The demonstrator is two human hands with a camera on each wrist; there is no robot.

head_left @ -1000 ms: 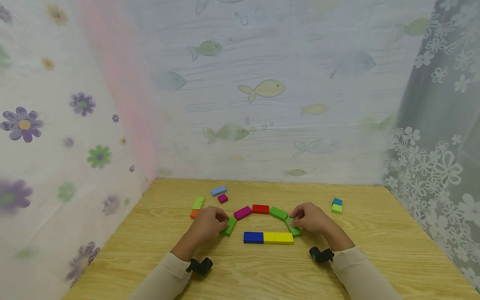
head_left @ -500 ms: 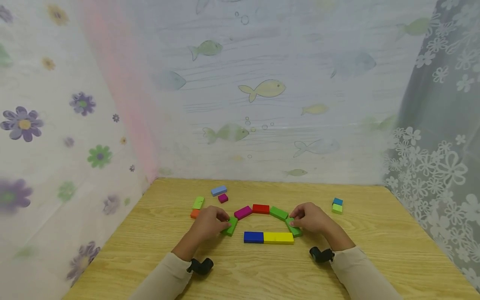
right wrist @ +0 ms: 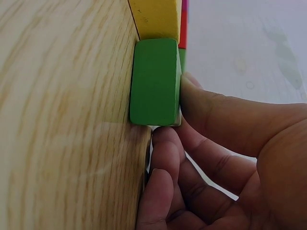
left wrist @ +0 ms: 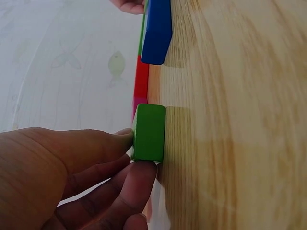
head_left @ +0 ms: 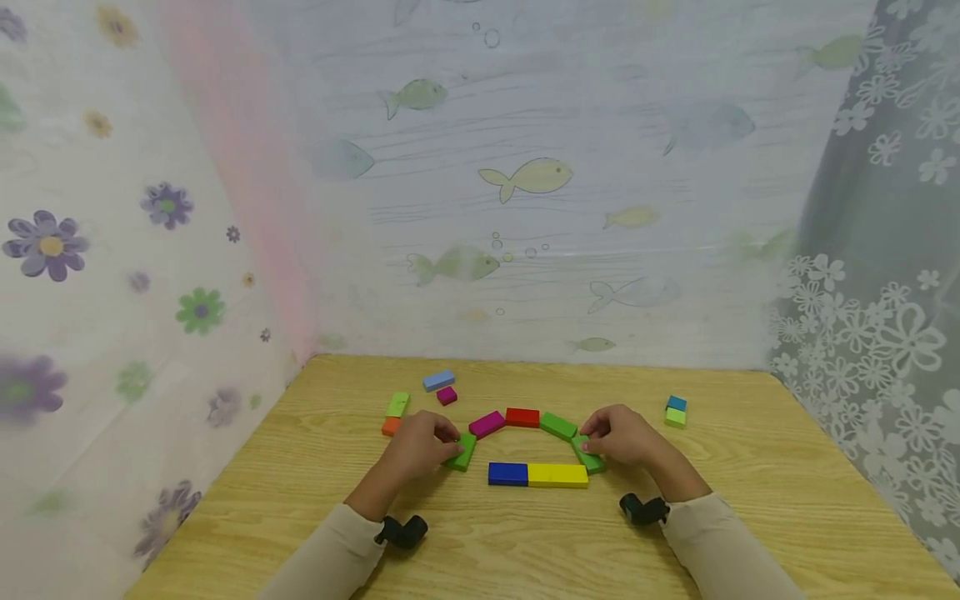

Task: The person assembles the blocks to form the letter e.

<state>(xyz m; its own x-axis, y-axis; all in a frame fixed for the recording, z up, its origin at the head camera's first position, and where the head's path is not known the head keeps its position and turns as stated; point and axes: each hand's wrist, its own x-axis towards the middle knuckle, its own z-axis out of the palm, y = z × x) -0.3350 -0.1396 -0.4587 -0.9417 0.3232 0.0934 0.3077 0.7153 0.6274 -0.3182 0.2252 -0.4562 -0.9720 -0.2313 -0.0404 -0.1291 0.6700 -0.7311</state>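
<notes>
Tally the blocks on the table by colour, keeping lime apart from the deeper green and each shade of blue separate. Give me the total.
Green blocks: 3
Lime blocks: 2
Magenta blocks: 2
Red block: 1
Orange block: 1
Yellow block: 1
Dark blue block: 1
Medium blue block: 1
Light blue block: 1
Total: 13

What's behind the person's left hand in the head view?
Past the left hand, part of an orange block shows, with a lime block beyond it. Whatever the hand fully covers can't be seen.
</notes>
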